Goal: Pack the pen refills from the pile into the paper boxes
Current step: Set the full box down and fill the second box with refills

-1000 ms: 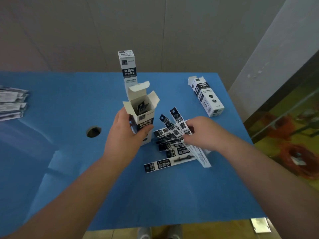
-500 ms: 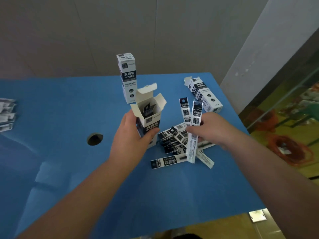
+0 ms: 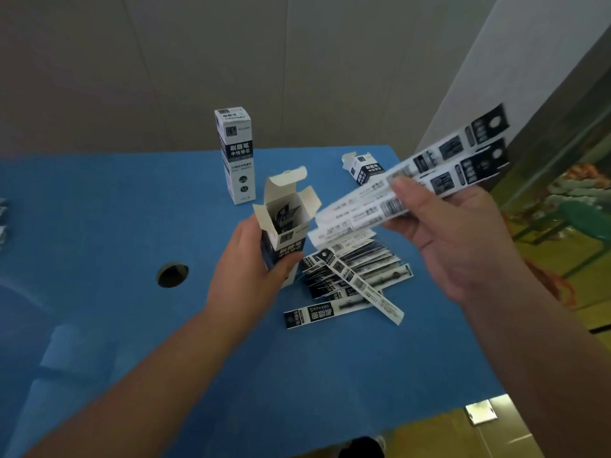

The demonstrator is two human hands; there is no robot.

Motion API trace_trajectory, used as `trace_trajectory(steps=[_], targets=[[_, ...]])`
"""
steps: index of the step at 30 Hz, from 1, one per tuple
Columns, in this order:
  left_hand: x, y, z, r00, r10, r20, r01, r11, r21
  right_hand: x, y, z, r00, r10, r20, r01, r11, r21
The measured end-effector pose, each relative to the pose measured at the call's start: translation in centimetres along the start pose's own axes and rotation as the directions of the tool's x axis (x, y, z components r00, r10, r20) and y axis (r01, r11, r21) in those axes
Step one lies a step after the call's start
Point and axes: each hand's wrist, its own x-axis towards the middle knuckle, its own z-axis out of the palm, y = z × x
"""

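Left hand (image 3: 251, 272) clenched around the open box (image 3: 285, 226) to keep it upright on the blue surface (image 3: 99, 226), right hand (image 3: 463, 246) grasping two refills (image 3: 429, 180) lifted above the pile (image 3: 350, 276), ready for inserting.

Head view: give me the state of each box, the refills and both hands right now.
Open box: upright, flaps open, some refills inside.
Far box: upright, closed.
Right box: lying down.
Pile: loose on table.
Held refills: lifted, tilted.
Left hand: gripping open box.
Right hand: holding refills.
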Motion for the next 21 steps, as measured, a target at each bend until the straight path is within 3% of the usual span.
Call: trace_trajectory(steps=[3,8,14,21], targets=[[-0.2,-0.1,0.1,1.0,0.028,-0.003,-0.028,0.999,0.02,0.4,0.0,1.5,0.996,-0.08,-0.025,0.081,0.996,0.029],[-0.3,-0.1,0.1,0.998,0.061,0.007,-0.061,0.996,0.072,1.0,0.6,2.5,0.99,-0.14,0.011,0.14,0.987,-0.081],[-0.2,0.3,-0.1,0.997,0.074,0.019,-0.075,0.995,0.064,2.0,0.6,2.8,0.98,-0.052,0.192,0.107,0.951,-0.29],[-0.4,0.8,-0.1,0.995,0.09,0.041,-0.093,0.993,0.066,3.8,1.1,4.5,0.941,0.15,0.302,0.12,0.688,-0.715]])
